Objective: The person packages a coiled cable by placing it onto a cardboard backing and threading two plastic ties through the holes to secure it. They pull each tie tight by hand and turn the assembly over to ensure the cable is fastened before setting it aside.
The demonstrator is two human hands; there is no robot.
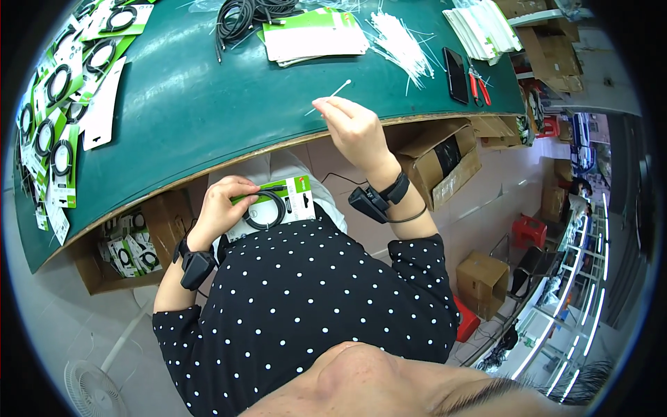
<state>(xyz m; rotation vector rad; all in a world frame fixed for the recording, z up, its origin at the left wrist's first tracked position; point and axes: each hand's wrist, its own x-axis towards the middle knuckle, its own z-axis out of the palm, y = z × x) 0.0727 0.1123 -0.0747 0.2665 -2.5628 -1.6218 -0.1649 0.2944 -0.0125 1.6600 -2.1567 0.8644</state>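
Note:
In my lap, below the table edge, my left hand (226, 203) grips a green-and-white backing card (301, 203). A coiled black cable (281, 208) lies against the card's face, with my thumb and fingers closed at its upper left. My right hand (358, 132) is raised over the table's near edge. Its fingertips pinch a thin white cable tie (341, 88) whose small head points up and right. A loose pile of white cable ties (403, 48) lies beyond that hand. To its left is a stack of backing cards (316, 43).
Carded cables (59, 83) are heaped along the green table's (187, 90) left side. Loose black cables (243, 17) lie at the back. A phone (455, 75), red-handled cutters (479, 87) and more cards (481, 31) sit at right. Cardboard boxes (441, 163) stand below the table.

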